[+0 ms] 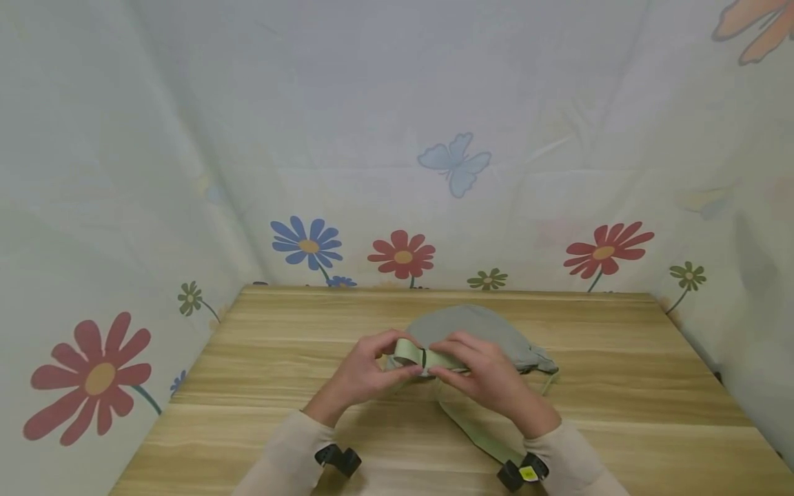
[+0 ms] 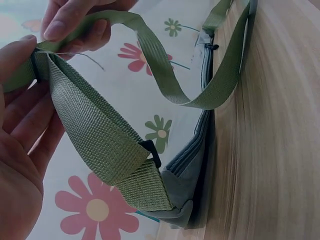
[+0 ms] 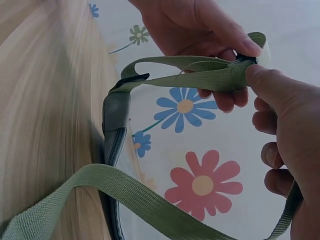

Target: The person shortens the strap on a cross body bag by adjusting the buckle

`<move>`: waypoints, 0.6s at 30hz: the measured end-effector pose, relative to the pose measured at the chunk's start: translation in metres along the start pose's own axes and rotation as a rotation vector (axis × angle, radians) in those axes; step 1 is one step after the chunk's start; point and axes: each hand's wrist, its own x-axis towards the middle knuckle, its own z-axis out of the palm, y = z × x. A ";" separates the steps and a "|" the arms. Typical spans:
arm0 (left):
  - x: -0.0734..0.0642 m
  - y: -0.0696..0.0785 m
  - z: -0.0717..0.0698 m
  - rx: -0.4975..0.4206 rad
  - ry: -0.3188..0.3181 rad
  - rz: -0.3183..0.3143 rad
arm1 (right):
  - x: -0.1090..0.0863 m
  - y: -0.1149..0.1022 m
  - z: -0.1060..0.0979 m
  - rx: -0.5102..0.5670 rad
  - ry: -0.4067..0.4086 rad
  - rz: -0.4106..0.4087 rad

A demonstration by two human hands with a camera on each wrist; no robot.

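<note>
A grey-green waist bag (image 1: 471, 327) lies on the table with its green webbing strap (image 2: 95, 125) raised in front of it. My left hand (image 1: 360, 372) pinches the strap beside a dark slider (image 1: 424, 357), where the webbing forms a small loop. On the slider's other side, my right hand (image 1: 486, 375) grips the strap between thumb and fingers. The left wrist view shows a black buckle (image 2: 151, 152) joining the doubled strap to the bag's end, and a loose thread near the fingers. A zipper (image 2: 192, 147) runs along the bag's edge.
The wooden table (image 1: 248, 427) carries the bag; its back edge meets a flower-printed cloth wall (image 1: 372, 151). Another length of strap (image 1: 480, 434) hangs down in front of the bag, near the right wrist. Both wrists wear black camera mounts.
</note>
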 end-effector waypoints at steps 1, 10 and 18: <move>0.000 0.000 0.000 0.003 -0.002 0.003 | 0.000 0.000 -0.001 -0.005 -0.012 0.003; -0.001 -0.003 -0.002 0.041 0.068 0.005 | -0.012 0.006 -0.009 0.019 -0.046 0.088; -0.005 -0.003 0.002 0.048 -0.042 -0.152 | -0.013 0.008 -0.003 0.079 -0.012 0.059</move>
